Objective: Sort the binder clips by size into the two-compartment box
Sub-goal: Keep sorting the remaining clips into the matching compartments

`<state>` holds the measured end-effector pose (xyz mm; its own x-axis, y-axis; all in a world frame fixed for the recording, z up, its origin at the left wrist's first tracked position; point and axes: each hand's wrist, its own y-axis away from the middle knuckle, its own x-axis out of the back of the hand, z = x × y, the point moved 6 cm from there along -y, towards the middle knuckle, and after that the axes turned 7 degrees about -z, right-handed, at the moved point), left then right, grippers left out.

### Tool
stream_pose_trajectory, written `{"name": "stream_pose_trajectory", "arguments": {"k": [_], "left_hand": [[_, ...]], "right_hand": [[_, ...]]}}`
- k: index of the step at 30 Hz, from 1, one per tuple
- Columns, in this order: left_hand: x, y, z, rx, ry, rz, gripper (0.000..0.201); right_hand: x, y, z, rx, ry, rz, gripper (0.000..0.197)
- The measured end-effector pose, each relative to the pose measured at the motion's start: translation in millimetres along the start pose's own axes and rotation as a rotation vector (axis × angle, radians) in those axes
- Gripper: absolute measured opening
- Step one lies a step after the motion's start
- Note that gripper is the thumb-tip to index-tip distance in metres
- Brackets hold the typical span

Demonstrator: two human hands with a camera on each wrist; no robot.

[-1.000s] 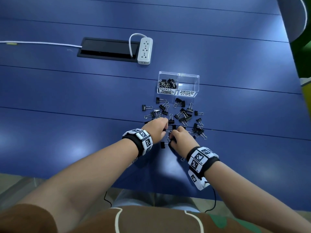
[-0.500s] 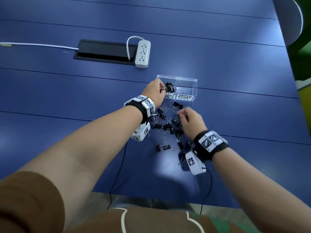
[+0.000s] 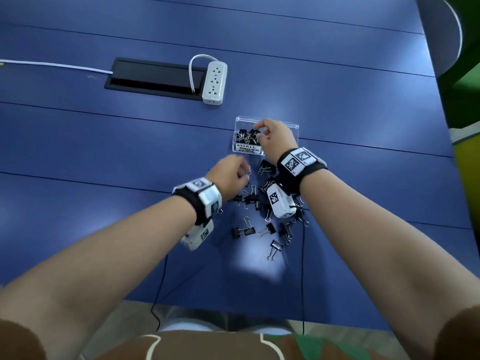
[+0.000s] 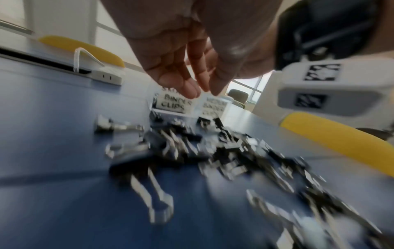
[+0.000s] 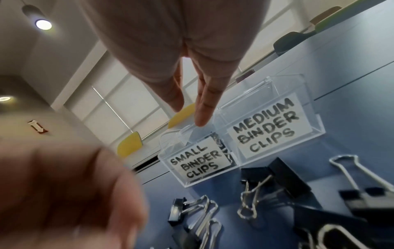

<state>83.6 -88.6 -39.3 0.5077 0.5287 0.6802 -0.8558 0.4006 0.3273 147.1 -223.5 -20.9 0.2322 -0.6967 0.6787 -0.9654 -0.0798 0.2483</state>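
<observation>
Right hand (image 3: 276, 137) now over box (image 3: 292, 126), small compartment, fingers extended, apparently released; earlier down at pile. Left hand (image 3: 231, 178) back from box to binder clips (image 3: 253, 201) on tabletop (image 3: 104, 157); grip unclear.

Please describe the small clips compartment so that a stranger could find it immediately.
On the blue table, before the white power strip, stands a clear box. Its left half holds black clips and reads SMALL BINDER CLIPS.
</observation>
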Motion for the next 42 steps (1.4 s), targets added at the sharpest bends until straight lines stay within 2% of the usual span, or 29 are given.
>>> {"name": "stream_pose_trajectory", "arguments": {"k": [2,5,9,13,15,17,20,24,27,30,33,37,42], "left_hand": [[-24.0,27.0,-7.7,-0.003,-0.021,-0.139,0.008],[-55.7,58.7,-18.8,-0.008,-0.151,-0.316,0.017],[-72.4,76.5,-30.4,-0.013,-0.225,-0.335,0.034],[-74.2,78.1,-34.1,-0.046,-0.212,-0.324,0.029],[-70.8,76.7,-35.6,-0.031,-0.194,-0.295,0.029],[-66.5,74.5,-37.1,-0.016,-0.18,-0.259,0.03],[-61.1,71.2,-41.4,0.023,-0.141,-0.225,0.028],[-57.0,70.4,-46.2,0.053,-0.121,-0.137,0.025],[-56.8,70.9,-38.0,0.014,-0.147,-0.062,0.025],[-67.6,70.8,-18.4,-0.056,-0.182,-0.092,0.024],[-86.0,68.0,5.2,-0.142,-0.251,-0.151,0.024],[-105.5,60.2,27.5,-0.208,-0.306,-0.203,0.029],[-116.1,48.9,37.1,-0.211,-0.348,-0.231,0.029]], "right_hand": [[-1.6,15.7,0.1,0.017,0.016,-0.002,0.019],[-16.9,52.6,9.0,0.038,0.062,-0.137,0.016],[-36.3,108.2,42.2,-0.001,0.169,-0.303,0.018],[-53.8,149.5,71.5,-0.004,0.222,-0.393,0.018],[-62.9,160.4,80.2,-0.018,0.231,-0.414,0.029],[-67.9,163.3,83.8,-0.026,0.235,-0.381,0.032],[-68.4,160.8,84.5,-0.056,0.212,-0.3,0.025],[-60.1,158.8,83.5,-0.095,0.028,-0.212,0.021],[-36.4,160.2,94.7,-0.156,-0.118,-0.057,0.014],[-13.4,164.2,118.5,-0.254,-0.09,0.047,0.014],[-10.9,170.6,132.2,-0.31,-0.007,-0.004,0.01],[-27.7,177.3,131.2,-0.302,0.05,-0.128,0.018],[-19.0,173.7,134.1,-0.315,0.008,-0.046,0.017]]}}
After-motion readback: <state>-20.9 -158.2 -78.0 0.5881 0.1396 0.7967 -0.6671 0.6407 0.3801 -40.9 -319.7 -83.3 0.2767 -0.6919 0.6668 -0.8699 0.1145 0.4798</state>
